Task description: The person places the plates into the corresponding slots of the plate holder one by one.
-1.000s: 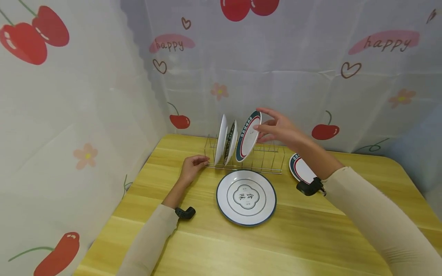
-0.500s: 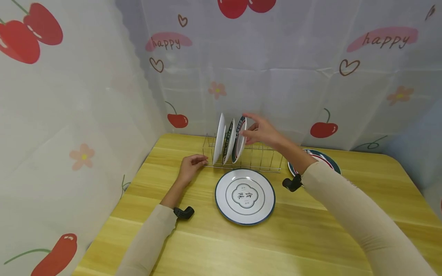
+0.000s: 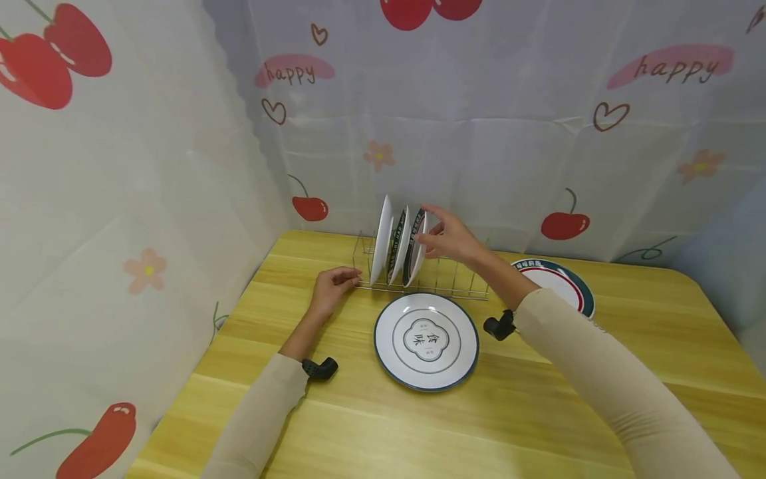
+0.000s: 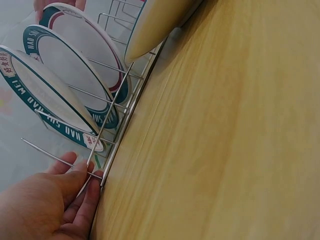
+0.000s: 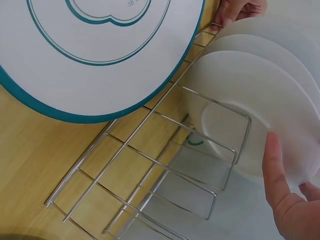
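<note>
My left hand (image 3: 330, 291) pinches the left end of the wire dish rack (image 3: 461, 294) between thumb and fingers; the left wrist view shows this grip close up. In the rack stand three plates on edge: a leftmost white plate (image 3: 381, 243), a middle plate (image 3: 399, 249) with lettering on its dark rim, and a plate (image 3: 416, 251) with a green rim and a red ring. My right hand (image 3: 453, 241) holds that third plate at its upper edge, the thumb on the near side. In the right wrist view its pale back (image 5: 245, 85) leans beside the others.
A large blue-rimmed plate (image 3: 427, 372) lies flat on the wooden table (image 3: 371, 432), just in front of the rack. Another green-rimmed plate (image 3: 559, 286) lies at the right, partly behind my right forearm. A cherry-print sheet (image 3: 479, 159) hangs close behind the rack.
My right hand has brought the green-rimmed plate left and down into the rack, beside the middle plate, and it now stands more upright. My left hand has stayed on the rack's end.
</note>
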The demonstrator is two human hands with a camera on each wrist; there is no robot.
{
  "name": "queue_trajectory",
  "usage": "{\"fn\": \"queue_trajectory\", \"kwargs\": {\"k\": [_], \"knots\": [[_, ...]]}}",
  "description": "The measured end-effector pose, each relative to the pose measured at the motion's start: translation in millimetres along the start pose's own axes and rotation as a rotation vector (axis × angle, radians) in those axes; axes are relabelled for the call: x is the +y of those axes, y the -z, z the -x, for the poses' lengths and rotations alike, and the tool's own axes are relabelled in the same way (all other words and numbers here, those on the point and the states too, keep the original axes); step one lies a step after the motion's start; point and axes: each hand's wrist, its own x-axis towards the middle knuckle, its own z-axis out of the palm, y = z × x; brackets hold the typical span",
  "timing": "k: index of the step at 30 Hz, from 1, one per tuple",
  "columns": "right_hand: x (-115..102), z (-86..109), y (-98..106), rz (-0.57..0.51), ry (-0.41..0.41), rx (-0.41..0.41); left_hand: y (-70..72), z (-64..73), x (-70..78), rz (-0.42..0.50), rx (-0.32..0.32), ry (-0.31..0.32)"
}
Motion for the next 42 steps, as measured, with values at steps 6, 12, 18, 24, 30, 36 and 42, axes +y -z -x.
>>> {"fn": "queue_trajectory", "kwargs": {"k": [6, 12, 18, 24, 30, 36, 42], "knots": [[2.6, 4.3, 2.9, -0.008, -0.006, -0.004, 0.3, -0.5, -1.9, -0.002, -0.008, 0.023], [-0.1, 22.9, 10.3, -0.080, -0.029, 0.048, 0.7, -0.8, -4.7, -0.002, -0.014, 0.026], [-2.3, 55.5, 22.7, -0.127, -0.023, 0.121, 0.7, -1.0, -4.5, 0.008, -0.014, 0.016], [1.6, 91.3, 34.0, -0.145, -0.039, 0.181, -1.4, -0.2, -5.0, 0.017, -0.006, 0.018], [12.7, 116.9, 45.2, -0.161, -0.030, 0.239, -1.9, 1.5, -4.2, 0.005, 0.002, 0.014], [34.1, 132.9, 59.0, -0.171, -0.030, 0.299, -2.2, 2.1, -1.5, 0.023, -0.002, 0.038], [55.1, 142.0, 73.8, -0.177, -0.020, 0.331, -0.9, 1.4, -2.4, 0.041, -0.012, 0.042]]}}
